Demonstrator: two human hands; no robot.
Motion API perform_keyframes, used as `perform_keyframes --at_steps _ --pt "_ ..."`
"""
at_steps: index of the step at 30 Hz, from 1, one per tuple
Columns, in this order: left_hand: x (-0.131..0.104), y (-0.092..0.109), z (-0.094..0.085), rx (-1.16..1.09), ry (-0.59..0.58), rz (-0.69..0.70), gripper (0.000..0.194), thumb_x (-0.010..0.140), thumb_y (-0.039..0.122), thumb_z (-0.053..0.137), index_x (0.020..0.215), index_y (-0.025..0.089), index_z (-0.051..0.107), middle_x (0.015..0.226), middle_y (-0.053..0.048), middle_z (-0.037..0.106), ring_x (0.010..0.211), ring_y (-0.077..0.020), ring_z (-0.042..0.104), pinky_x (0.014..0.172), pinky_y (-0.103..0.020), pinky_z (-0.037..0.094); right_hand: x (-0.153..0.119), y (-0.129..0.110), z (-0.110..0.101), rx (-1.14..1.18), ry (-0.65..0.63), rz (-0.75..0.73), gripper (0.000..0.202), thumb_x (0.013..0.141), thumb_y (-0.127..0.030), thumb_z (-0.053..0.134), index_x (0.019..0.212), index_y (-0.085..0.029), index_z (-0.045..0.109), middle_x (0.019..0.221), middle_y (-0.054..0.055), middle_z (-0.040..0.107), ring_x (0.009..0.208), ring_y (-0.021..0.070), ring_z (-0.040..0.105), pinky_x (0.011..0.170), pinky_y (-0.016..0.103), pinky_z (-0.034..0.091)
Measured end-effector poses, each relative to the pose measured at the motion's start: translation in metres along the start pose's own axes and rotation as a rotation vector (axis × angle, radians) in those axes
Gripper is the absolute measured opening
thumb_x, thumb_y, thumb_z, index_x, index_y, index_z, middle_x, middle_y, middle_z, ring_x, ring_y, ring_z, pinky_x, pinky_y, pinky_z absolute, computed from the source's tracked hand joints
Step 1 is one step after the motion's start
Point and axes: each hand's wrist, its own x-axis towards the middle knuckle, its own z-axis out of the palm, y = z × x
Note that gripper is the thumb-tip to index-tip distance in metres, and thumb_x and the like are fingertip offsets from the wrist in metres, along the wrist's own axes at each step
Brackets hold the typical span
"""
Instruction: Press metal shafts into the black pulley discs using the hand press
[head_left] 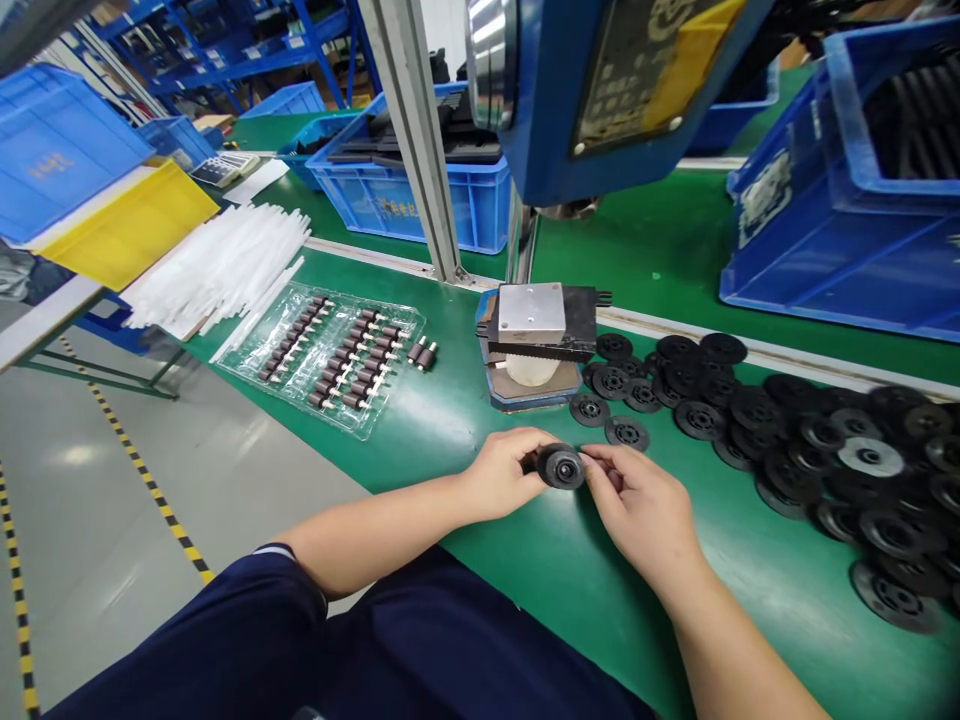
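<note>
Near the bench's front edge, my left hand [508,474] is closed around a black round part [562,467], whose ringed face points up toward the camera. My right hand [637,495] touches the part's right side with thumb and fingers pinched; whether it holds a separate small piece is hidden. Just beyond the hands stands a press base with a metal block [531,312] on a black fixture [577,325]. Black discs [772,425] lie heaped to the right. On the left, a clear plastic tray [360,425] holds several dark cylinders with pale shafts.
A blue press head [559,120] hangs above the fixture beside a metal post [420,140]. White strips [225,265] lie at the left. Blue bins [472,205] stand behind, another blue bin [840,240] at the right, and a yellow bin [135,225] at the far left.
</note>
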Motion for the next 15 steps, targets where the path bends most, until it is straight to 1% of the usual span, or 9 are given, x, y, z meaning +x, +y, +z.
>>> perform_keyframes --at_steps 2,4,6,8,11,15 --pt "0.0003 -0.0005 0.0013 -0.067 0.015 -0.05 0.023 0.077 0.021 0.07 0.098 0.015 0.062 0.092 -0.007 0.068 0.083 -0.0162 0.064 0.076 -0.028 0.052 0.0 -0.0005 -0.0001 0.001 -0.002 0.003 0.02 0.091 -0.036 0.054 0.096 -0.023 0.067 0.079 -0.001 0.065 0.068 0.0124 0.058 0.064 0.025 0.044" --pt "0.0009 -0.0019 0.0029 -0.19 0.045 -0.125 0.031 0.074 0.024 0.074 0.097 0.016 0.056 0.084 -0.003 0.066 0.072 -0.0129 0.062 0.066 -0.025 0.051 0.0005 -0.0008 0.0 0.005 -0.003 0.002 0.02 0.091 -0.036 0.053 0.096 -0.023 0.067 0.078 -0.001 0.064 0.067 0.0124 0.058 0.062 0.025 0.044" --pt "0.002 -0.0033 0.0042 -0.313 0.071 -0.207 0.038 0.071 0.027 0.078 0.096 0.017 0.051 0.075 0.001 0.063 0.062 -0.0104 0.059 0.055 -0.021 0.048 0.0012 -0.001 0.0003 0.006 0.002 0.0 0.021 0.091 -0.037 0.053 0.095 -0.022 0.067 0.078 0.0 0.065 0.067 0.0126 0.058 0.062 0.025 0.044" --pt "0.0034 -0.0038 0.0048 -0.381 0.089 -0.266 0.042 0.069 0.029 0.08 0.094 0.018 0.048 0.068 0.003 0.06 0.055 -0.009 0.057 0.047 -0.018 0.043 0.0018 -0.0011 0.0005 0.002 0.006 -0.002 0.021 0.092 -0.037 0.053 0.095 -0.022 0.068 0.079 0.0 0.065 0.068 0.013 0.059 0.063 0.025 0.045" --pt "0.0051 -0.0022 0.0041 -0.4 0.094 -0.295 0.041 0.07 0.032 0.079 0.093 0.017 0.048 0.064 0.005 0.058 0.05 -0.0076 0.055 0.041 -0.016 0.039 0.0019 -0.0012 0.0001 -0.004 0.002 -0.004 0.023 0.092 -0.038 0.053 0.095 -0.022 0.068 0.081 0.001 0.066 0.069 0.0136 0.06 0.064 0.026 0.045" --pt "0.006 0.0005 0.0033 -0.409 0.093 -0.303 0.04 0.071 0.034 0.079 0.093 0.017 0.048 0.064 0.006 0.057 0.047 -0.0066 0.053 0.039 -0.015 0.037 0.0017 -0.0003 -0.0006 -0.007 0.001 -0.004 0.024 0.092 -0.039 0.052 0.095 -0.021 0.068 0.082 0.002 0.067 0.069 0.014 0.06 0.065 0.026 0.046"
